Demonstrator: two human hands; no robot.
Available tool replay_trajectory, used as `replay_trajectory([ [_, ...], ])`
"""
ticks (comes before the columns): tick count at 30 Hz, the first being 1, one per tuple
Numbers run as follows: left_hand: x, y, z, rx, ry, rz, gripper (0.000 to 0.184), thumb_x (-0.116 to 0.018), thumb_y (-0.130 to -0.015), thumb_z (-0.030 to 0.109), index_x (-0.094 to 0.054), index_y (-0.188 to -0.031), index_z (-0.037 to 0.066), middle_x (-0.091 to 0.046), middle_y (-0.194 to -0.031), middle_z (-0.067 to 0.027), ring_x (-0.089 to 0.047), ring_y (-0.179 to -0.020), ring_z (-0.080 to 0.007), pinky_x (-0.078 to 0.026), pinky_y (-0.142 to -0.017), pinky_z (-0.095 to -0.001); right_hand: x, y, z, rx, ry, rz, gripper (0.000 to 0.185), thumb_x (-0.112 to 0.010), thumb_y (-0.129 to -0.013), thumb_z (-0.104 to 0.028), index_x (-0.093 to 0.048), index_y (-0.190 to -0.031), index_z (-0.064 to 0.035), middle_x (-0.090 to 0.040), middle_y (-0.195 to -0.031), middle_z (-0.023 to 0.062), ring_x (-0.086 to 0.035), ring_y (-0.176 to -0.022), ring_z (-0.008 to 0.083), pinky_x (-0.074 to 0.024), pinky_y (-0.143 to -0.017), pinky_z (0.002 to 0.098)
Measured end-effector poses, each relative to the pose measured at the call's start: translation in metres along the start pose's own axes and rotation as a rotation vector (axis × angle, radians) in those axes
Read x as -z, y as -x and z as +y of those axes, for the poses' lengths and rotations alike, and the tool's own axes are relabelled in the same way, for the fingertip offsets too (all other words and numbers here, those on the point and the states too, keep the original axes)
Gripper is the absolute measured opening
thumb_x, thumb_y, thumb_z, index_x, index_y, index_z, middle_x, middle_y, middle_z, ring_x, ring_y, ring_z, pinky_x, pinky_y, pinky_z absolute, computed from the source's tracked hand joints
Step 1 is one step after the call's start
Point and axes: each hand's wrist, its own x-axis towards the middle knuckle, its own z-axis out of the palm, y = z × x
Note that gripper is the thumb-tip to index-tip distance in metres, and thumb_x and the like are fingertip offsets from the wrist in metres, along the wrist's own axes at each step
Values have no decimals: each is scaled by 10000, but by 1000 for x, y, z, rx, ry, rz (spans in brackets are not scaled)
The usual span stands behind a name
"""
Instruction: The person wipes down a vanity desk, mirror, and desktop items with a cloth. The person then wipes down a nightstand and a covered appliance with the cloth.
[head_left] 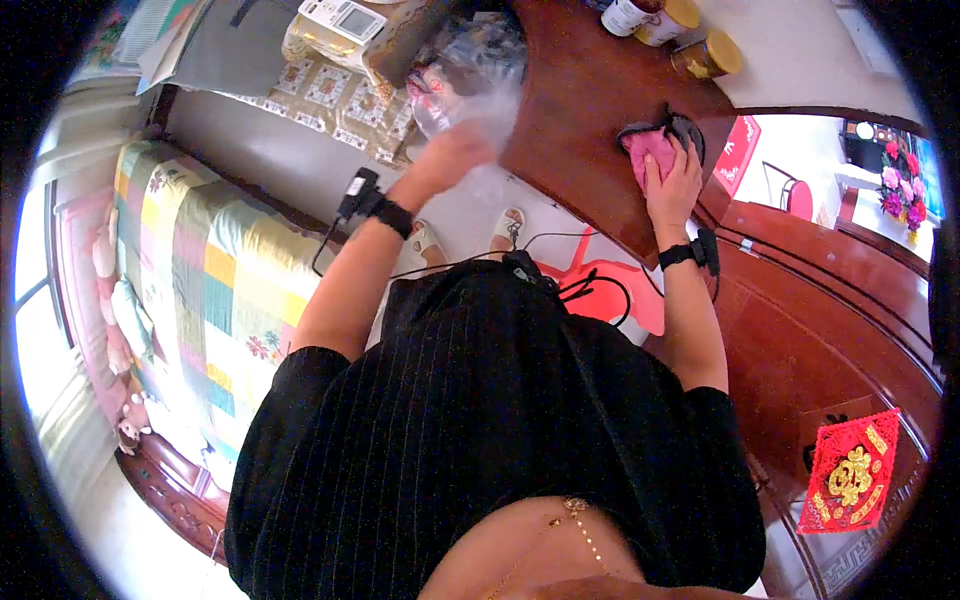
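Observation:
My right hand [672, 185] presses a pink and black cloth [650, 150] against the dark red wooden tabletop [575, 120], fingers bent over it. Over the floor beside the table, my left hand [455, 158] is smeared by motion, so its fingers do not show clearly. Just beyond it is a clear plastic bag [465, 75] with mixed things inside. Whether the left hand grips the bag I cannot make out.
Jars and a tin [706, 57] stand at the table's far end. A white device [343, 20] lies on a patterned cloth [330, 95]. To the left is a bed with a patchwork cover [215, 280]; a red door [800, 350] is at right. Cables hang near my waist.

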Motion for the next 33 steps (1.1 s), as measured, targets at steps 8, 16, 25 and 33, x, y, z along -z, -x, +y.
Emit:
replay_trajectory([
  [8, -22, -10, -66, -133, -539, -276, 305, -536, -981, 244, -708, -1184, 93, -615, -1337, -157, -567, -1281, -351, -541, -980, -467, -1, 0, 0, 8, -13, -5, 594, -687, -917, -403, -537, -1403, -96, -479, -1473, 229, -452, -1357, 422, -348, -1141, 525],
  [16, 41, 22, 33, 230, -535, 281, 478, -530, -940, 121, -446, -1404, 41, -401, -1550, -231, -677, -921, -506, -586, -770, -533, -1, 0, -2, -13, 2, -13, 599, -688, -920, -399, -533, -1413, -95, -474, -1480, 237, -440, -1366, 426, -350, -1142, 525],
  [25, 93, 25, 55, 38, -195, 522, 600, -542, -945, 87, -394, -1526, 110, -463, -1519, -214, -700, -1060, -344, -568, -883, -433, -13, 6, -14, -8, -65, 0, 586, -692, -914, -397, -553, -1396, -95, -467, -1483, 249, -444, -1360, 437, -345, -1145, 531],
  [33, 132, -46, 67, -219, 1150, 113, 525, -610, -970, 90, -432, -1412, -130, -589, -1217, -150, -665, -1128, -374, -557, -1017, -477, -18, 14, -130, 160, -164, -120, 617, -721, -881, -372, -537, -1419, -135, -416, -1547, 206, -405, -1403, 418, -317, -1168, 527],
])
